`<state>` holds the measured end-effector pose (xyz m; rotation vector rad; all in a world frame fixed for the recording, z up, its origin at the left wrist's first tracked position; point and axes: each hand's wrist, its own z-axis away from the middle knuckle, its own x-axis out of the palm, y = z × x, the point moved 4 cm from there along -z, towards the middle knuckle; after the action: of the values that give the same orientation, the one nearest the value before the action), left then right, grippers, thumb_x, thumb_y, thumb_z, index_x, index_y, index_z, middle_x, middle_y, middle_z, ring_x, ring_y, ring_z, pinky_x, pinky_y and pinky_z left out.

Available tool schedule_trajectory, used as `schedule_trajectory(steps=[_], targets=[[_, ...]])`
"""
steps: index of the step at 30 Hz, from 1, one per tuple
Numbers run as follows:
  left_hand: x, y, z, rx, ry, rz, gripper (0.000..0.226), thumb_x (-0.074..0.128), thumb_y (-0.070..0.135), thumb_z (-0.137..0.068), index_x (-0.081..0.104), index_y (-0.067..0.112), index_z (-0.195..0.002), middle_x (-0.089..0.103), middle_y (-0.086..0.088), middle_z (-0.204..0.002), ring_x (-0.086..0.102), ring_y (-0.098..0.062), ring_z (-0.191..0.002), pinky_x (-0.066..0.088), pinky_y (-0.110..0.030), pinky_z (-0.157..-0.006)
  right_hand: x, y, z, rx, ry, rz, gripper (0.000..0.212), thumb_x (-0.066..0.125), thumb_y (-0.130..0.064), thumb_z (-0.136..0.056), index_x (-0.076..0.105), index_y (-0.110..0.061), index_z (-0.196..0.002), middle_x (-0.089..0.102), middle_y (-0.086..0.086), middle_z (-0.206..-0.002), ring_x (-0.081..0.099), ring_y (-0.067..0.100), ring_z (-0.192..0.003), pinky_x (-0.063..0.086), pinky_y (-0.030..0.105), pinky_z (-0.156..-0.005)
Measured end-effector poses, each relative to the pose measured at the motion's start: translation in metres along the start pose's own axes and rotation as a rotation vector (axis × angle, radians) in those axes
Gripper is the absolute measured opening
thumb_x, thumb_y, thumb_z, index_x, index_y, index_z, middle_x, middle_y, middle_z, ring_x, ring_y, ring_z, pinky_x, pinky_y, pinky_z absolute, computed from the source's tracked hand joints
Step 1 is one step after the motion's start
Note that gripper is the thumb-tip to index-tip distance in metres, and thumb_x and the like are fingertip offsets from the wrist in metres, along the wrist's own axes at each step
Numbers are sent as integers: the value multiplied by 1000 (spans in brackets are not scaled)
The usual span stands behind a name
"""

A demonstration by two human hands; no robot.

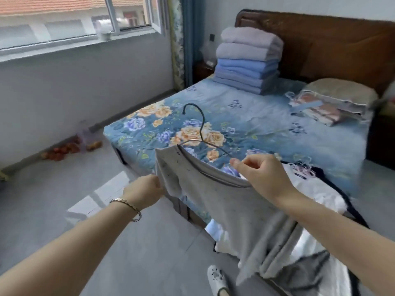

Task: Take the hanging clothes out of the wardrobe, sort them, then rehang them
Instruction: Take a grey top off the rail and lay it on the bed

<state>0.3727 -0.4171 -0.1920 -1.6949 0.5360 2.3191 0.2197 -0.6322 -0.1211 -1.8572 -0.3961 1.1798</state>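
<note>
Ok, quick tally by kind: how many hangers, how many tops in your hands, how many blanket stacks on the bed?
Hangers: 1, the hanger half inside the grey top.
Tops in hand: 1, the grey top, gripped by left hand and right hand.
Blanket stacks: 1, the blanket stack by the headboard.
Total: 3.

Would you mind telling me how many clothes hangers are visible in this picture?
1. The wire hanger is in the neck of the grey garment, which the left hand and right hand hold up by the bed. More may be hidden in the clothes pile behind it.
</note>
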Motion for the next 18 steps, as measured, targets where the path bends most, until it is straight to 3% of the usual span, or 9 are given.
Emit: schedule_trajectory(steps=[2, 4, 7, 9, 10, 12, 15, 18], targets=[[12, 44, -13, 124, -58, -19, 21, 43, 21, -92, 63, 15, -96, 64, -4, -100, 60, -27, -97, 46, -31, -79, -38, 23, 6, 71, 57, -18, 53, 67, -31, -83, 45, -6, -42, 32, -8, -42, 38, 9, -45, 29, 28, -58], [23, 85, -25, 205, -127, -39, 19, 40, 18, -92, 58, 14, -87, 58, 0, -80, 58, -26, -85, 44, -31, -71, -74, 46, 7, 120, 117, -24, 55, 68, -35, -81, 47, 6, -50, 35, 2, -49, 49, 16, -49, 31, 25, -59], [37, 140, -40, 293, -151, -104, 23, 37, 16, -94, 45, 15, -73, 43, 2, -68, 48, -24, -74, 36, -29, -62, -125, 79, 3, 170, 197, 5, 55, 67, -32, -84, 50, 16, -62, 31, 6, -50, 30, 9, -44, 25, 14, -45], [47, 172, -52, 343, -143, -131, 29, 37, 14, -94, 38, 16, -65, 40, 2, -66, 46, -24, -72, 34, -30, -63, -152, 110, -5, 202, 235, 4, 53, 66, -29, -85, 54, 20, -68, 36, 10, -53, 31, 9, -46, 25, 14, -43], [52, 187, -58, 359, -145, -153, 29, 36, 13, -94, 39, 16, -65, 41, 2, -67, 46, -24, -72, 35, -30, -63, -164, 130, -11, 223, 268, 0, 49, 65, -27, -86, 58, 17, -66, 42, 11, -52, 34, 9, -45, 27, 13, -45], [64, 214, -75, 367, -152, -186, 25, 35, 15, -95, 45, 13, -73, 46, 2, -71, 48, -23, -73, 36, -29, -61, -185, 171, -26, 259, 332, -36, 30, 65, -19, -86, 65, -2, -62, 54, -7, -44, 45, 3, -43, 34, 10, -50], [82, 252, -111, 356, -197, -202, 22, 34, 18, -95, 51, 13, -84, 54, 0, -81, 51, -22, -75, 35, -26, -57, -206, 243, -56, 289, 360, -56, 12, 62, -6, -88, 64, -16, -81, 62, -28, -52, 56, -14, -55, 42, 2, -58], [99, 292, -157, 311, -211, -158, 22, 36, 17, -93, 57, 10, -94, 59, -3, -89, 56, -24, -83, 40, -27, -62, -217, 326, -94, 307, 315, 44, 9, 59, -9, -90, 67, -10, -94, 66, -17, -70, 59, -13, -69, 42, 5, -68]])
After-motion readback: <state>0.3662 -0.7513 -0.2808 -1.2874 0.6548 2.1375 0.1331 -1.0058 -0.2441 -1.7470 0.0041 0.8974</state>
